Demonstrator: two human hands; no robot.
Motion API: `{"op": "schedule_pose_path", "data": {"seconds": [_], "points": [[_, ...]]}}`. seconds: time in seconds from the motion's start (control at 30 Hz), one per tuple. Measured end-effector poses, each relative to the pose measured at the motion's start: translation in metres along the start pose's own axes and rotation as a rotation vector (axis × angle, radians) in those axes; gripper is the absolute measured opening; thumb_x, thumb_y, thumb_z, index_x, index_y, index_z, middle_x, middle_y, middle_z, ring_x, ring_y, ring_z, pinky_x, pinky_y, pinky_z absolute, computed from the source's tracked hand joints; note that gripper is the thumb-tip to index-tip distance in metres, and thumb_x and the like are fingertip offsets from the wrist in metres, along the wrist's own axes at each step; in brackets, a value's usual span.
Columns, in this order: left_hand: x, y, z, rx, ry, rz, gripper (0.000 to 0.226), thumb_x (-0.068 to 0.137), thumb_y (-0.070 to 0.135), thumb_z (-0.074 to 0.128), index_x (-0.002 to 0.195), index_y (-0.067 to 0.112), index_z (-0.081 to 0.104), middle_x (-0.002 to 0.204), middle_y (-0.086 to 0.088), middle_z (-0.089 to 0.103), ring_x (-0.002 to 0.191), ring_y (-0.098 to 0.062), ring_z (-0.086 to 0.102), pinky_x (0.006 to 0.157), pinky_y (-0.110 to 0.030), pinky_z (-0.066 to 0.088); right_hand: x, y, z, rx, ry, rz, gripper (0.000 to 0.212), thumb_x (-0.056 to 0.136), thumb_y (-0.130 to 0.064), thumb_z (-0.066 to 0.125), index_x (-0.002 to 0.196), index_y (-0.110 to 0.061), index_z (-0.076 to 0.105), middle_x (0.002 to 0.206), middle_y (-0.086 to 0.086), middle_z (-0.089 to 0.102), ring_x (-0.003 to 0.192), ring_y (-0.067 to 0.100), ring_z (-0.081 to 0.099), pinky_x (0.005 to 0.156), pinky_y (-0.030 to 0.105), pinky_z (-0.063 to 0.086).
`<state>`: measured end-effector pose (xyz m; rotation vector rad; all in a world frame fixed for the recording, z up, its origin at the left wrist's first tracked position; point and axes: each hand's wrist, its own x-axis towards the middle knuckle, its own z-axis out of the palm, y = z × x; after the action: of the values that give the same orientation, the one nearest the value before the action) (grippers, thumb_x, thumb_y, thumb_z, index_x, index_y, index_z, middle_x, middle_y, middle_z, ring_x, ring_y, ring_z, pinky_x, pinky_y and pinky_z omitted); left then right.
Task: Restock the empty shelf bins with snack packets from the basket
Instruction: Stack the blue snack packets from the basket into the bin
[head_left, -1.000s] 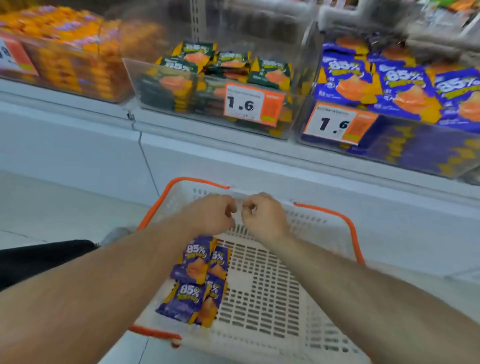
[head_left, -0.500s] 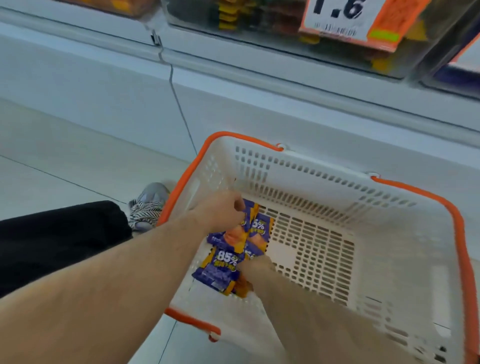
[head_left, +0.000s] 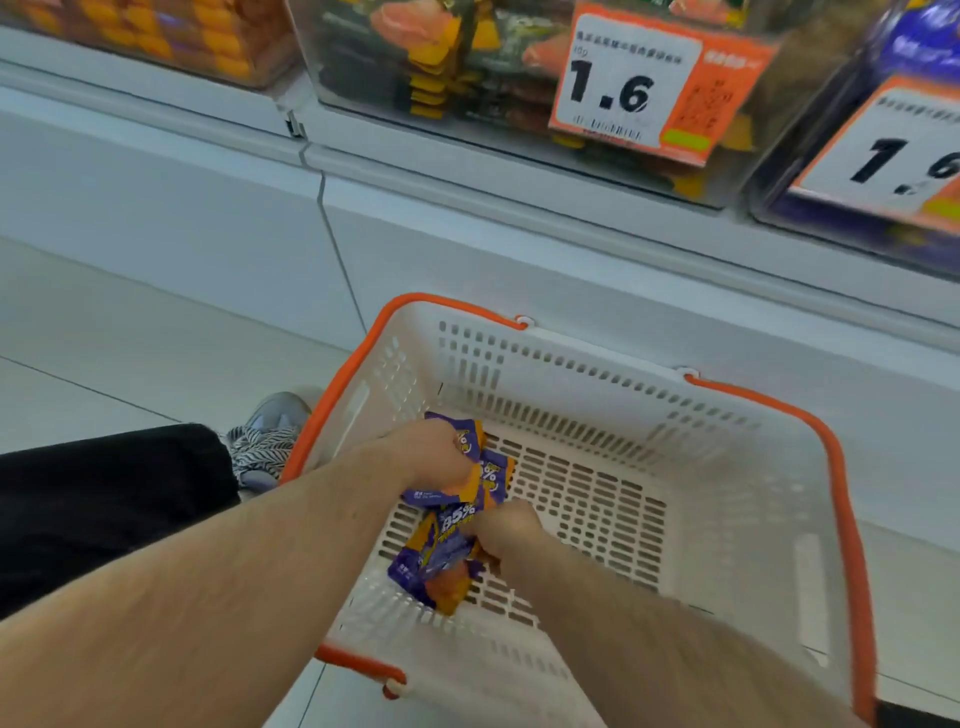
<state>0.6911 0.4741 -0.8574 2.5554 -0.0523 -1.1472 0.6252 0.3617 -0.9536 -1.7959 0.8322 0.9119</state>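
A white plastic basket (head_left: 727, 519) with orange handles stands on the floor below the shelf. Purple-and-orange snack packets (head_left: 441, 561) marked 85% lie in its left part. My left hand (head_left: 431, 452) grips the upper packets of that pile. Just below and to the right, my right hand (head_left: 506, 535) grips the lower packets. The fingers of both hands are curled round the wrappers. Above on the shelf, a clear bin (head_left: 519, 93) holds green-and-orange packets, and a clear bin (head_left: 883, 156) at the right edge holds purple packets.
Orange price tags (head_left: 639, 88) reading 1.6 hang on the bin fronts. A bin of orange packets (head_left: 156, 36) sits at the top left. My dark trouser leg (head_left: 104, 509) and grey shoe (head_left: 270, 426) are left of the basket on the pale tiled floor.
A second ago both hands hung closed above the basket; they have dropped into it and taken hold of the purple packets. The view tilted down, then lifted a little.
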Motion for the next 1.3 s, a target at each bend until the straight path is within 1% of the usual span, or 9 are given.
{"op": "schedule_pose_path", "data": {"seconds": [0.1,0.23,0.37,0.47,0.6,0.77,0.93,1.17,1.3], "points": [[-0.015,0.02,0.0,-0.094,-0.074,-0.07,0.041,0.1,0.035,0.043,0.066,0.013,0.04,0.063,-0.005,0.04,0.051,-0.015,0.036,0.047,-0.023,0.036,-0.031,-0.016,-0.037,-0.016,0.181,-0.18,0.028,0.085,-0.013,0.063,0.063,-0.012,0.045,0.055,0.004,0.043,0.051,0.019,0.04,0.049,0.026,0.031],[-0.037,0.047,0.0,-0.661,-0.247,-0.098,0.074,0.084,0.072,0.048,0.127,0.012,0.056,0.13,-0.02,0.057,0.094,-0.03,0.063,0.095,-0.051,0.049,-0.091,-0.034,-0.075,-0.232,0.384,-0.537,0.021,0.087,-0.017,0.057,0.067,-0.021,0.056,0.066,0.0,0.058,0.065,0.021,0.055,0.051,0.028,0.035],[-0.057,0.082,-0.001,-1.127,-0.034,0.063,0.035,0.097,0.039,0.052,0.092,0.007,0.063,0.083,-0.013,0.062,0.074,-0.025,0.056,0.075,-0.038,0.052,-0.129,-0.039,-0.096,-0.328,0.447,-0.813,0.008,0.081,-0.012,0.058,0.086,-0.016,0.064,0.089,0.008,0.065,0.084,0.027,0.06,0.066,0.035,0.047],[-0.066,0.097,-0.003,-1.268,0.154,0.109,0.018,0.094,0.013,0.056,0.1,-0.002,0.064,0.072,-0.014,0.064,0.064,-0.025,0.059,0.062,-0.034,0.051,-0.152,-0.033,-0.119,-0.451,0.519,-0.892,0.032,0.077,-0.028,0.068,0.109,-0.03,0.067,0.106,-0.001,0.056,0.103,0.016,0.051,0.087,0.027,0.044],[-0.096,0.115,-0.02,-1.28,0.117,0.312,0.012,0.094,0.008,0.058,0.1,0.006,0.067,0.087,-0.014,0.073,0.071,-0.025,0.068,0.07,-0.042,0.06,-0.192,-0.029,-0.174,-0.354,0.697,-0.871,0.034,0.075,-0.024,0.07,0.108,-0.032,0.065,0.111,-0.002,0.051,0.104,0.015,0.053,0.096,0.028,0.044],[-0.124,0.147,-0.047,-1.2,-0.02,0.52,0.011,0.095,0.011,0.056,0.098,0.012,0.067,0.09,-0.01,0.075,0.073,-0.02,0.071,0.068,-0.036,0.059,-0.243,-0.036,-0.226,-0.006,0.465,-0.885,0.024,0.089,0.004,0.059,0.092,-0.02,0.055,0.081,0.002,0.062,0.058,0.003,0.064,0.056,0.016,0.048],[-0.142,0.189,-0.071,-1.078,0.038,0.641,0.01,0.095,0.013,0.058,0.101,0.014,0.066,0.089,-0.007,0.075,0.077,-0.021,0.07,0.072,-0.037,0.057,-0.257,-0.039,-0.255,0.234,0.477,-0.888,0.038,0.089,0.007,0.058,0.092,-0.031,0.064,0.098,0.0,0.063,0.073,0.018,0.062,0.052,0.024,0.052],[-0.143,0.265,-0.119,-0.778,0.516,0.861,0.011,0.092,0.032,0.064,0.094,0.021,0.063,0.089,0.002,0.072,0.076,-0.012,0.065,0.065,-0.028,0.05,-0.286,-0.065,-0.327,0.627,0.52,-0.902,0.034,0.091,0.006,0.055,0.111,-0.019,0.068,0.109,0.004,0.066,0.067,0.015,0.055,0.043,0.018,0.039],[-0.119,0.293,-0.142,-0.347,0.944,0.895,0.023,0.089,0.036,0.065,0.108,0.023,0.062,0.104,0.005,0.056,0.091,-0.011,0.053,0.078,-0.027,0.042,-0.293,-0.087,-0.383,0.692,0.668,-0.898,0.037,0.092,0.008,0.052,0.114,-0.017,0.068,0.081,0.002,0.064,0.049,0.011,0.045,0.04,0.017,0.037]]}}
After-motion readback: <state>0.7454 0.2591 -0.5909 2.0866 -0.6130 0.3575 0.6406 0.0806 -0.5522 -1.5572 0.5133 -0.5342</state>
